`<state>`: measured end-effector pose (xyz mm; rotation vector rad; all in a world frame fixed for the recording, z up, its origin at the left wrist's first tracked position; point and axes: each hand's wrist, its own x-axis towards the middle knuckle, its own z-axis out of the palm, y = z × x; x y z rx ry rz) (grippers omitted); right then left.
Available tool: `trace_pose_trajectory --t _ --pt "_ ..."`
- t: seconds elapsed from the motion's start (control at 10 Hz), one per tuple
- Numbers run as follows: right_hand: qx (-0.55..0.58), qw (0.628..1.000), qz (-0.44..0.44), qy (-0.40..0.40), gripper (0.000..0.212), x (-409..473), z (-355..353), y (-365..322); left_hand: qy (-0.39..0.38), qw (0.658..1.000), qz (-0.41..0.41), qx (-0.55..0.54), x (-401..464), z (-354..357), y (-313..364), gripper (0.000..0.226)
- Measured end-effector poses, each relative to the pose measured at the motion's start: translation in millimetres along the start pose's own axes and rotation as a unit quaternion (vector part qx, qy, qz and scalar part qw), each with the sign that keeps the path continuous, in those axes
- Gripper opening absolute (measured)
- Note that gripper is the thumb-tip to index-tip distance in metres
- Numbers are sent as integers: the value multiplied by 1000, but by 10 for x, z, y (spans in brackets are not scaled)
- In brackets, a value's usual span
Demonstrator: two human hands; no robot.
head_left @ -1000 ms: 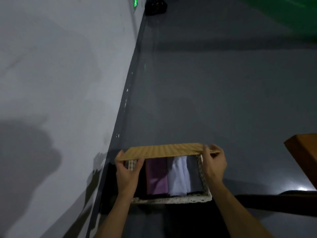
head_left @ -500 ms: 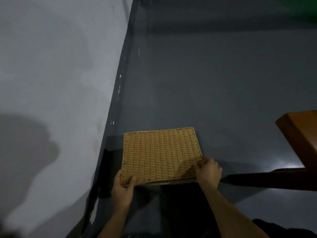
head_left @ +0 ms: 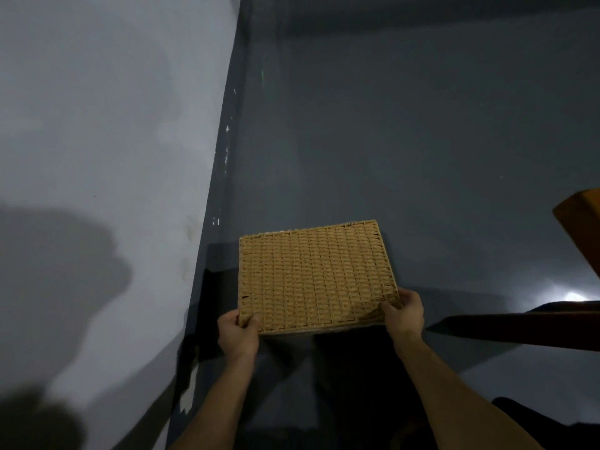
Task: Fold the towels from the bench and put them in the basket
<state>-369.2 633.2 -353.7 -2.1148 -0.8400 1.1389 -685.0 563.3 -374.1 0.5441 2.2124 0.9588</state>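
A tan woven lid (head_left: pixel 315 276) lies flat over the basket on the dark grey floor, hiding the basket body and the folded towels inside. My left hand (head_left: pixel 238 332) grips the lid's near left corner, thumb on top. My right hand (head_left: pixel 404 315) grips the near right corner, fingers curled over the edge. Only a pale strip of the basket's lining shows under the lid's front edge.
A pale grey wall (head_left: pixel 97 157) runs along the left, close to the basket. The orange-brown corner of the wooden bench (head_left: pixel 581 222) juts in at the right edge, with a dark beam (head_left: pixel 519 329) below it. Open grey floor (head_left: pixel 406 125) stretches beyond the basket.
A second ago the lid was raised and the purple, white and grey folded towels showed in the basket. The lid has come down flat over them; both hands stay at its near corners.
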Motion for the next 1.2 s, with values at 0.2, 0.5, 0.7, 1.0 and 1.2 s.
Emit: trace_pose_trajectory --t 0.2,0.5,0.7,1.0,1.2 --pt "-18 996 -54 -69 50 -133 -41 -50 -33 999 11 20 79 -64 -13 32" --pt "-335 930 -81 -130 79 -235 -8 -98 -106 977 115 144 -114 -149 311 51" --pt "-438 882 -142 -98 58 -261 -62 -232 -122 938 158 284 -113 -151 508 34" --pt "-477 851 -176 -129 19 -424 -310 -727 -199 884 195 374 -235 -171 1070 20" --pt "-467 856 -194 -106 15 -632 -711 -1073 -253 829 273 418 -588 -235 1774 28"
